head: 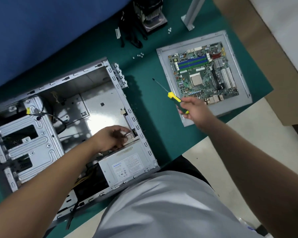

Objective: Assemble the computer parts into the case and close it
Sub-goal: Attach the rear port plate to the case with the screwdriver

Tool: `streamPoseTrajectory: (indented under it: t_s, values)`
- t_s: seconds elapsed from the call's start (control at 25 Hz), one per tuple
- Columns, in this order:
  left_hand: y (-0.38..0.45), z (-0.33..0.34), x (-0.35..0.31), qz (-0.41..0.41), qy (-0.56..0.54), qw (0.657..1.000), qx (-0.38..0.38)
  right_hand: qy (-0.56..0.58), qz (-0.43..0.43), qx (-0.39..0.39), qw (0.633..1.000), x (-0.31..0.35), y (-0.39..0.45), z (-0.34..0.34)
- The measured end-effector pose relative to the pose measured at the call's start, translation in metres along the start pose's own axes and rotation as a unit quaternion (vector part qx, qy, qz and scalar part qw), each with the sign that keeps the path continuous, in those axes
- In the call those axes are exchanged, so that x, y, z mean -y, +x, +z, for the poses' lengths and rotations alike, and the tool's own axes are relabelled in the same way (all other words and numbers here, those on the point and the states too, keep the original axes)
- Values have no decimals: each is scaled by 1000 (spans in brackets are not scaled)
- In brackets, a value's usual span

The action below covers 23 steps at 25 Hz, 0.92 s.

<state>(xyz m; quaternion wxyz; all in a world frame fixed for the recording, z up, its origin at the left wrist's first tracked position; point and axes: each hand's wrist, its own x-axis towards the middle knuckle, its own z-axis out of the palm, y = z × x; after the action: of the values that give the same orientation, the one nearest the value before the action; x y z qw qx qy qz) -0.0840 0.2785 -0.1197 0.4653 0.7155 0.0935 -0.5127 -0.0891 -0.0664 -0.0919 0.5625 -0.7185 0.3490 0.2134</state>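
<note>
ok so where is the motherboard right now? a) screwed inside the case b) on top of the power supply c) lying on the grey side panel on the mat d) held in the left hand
c: the motherboard lies flat on the grey side panel on the green mat, off to the right of the open case, and neither of the hands touches it.

1 case (100, 93), 1 motherboard (203, 74), 1 screwdriver (175, 98), 2 hands (110, 138).

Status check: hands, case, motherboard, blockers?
Left hand pinching cables inside open case, above power supply. Right hand gripping screwdriver. Motherboard not yet installed, on side panel. No visible obstruction.
</note>
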Motion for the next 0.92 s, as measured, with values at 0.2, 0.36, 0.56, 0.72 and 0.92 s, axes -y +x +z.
streamPoseTrajectory:
  t_s: [0.2,0.36,0.56,0.72,0.92]
  values:
    - [-34,-7,-9,18,122,991,-42,-282,-81,-106,950,-21,-3,40]
    - [-57,-6,-20,31,105,992,-57,-475,-76,-97,871,-24,-5,52]
    - [-77,10,-18,35,-151,988,-18,-448,-122,-86,881,-7,-32,48]
    - [-86,20,-23,44,-165,984,-44,-303,-320,-14,898,26,-87,63]
    - [-96,30,-34,91,-121,988,-38,-380,-384,106,835,54,-132,109]
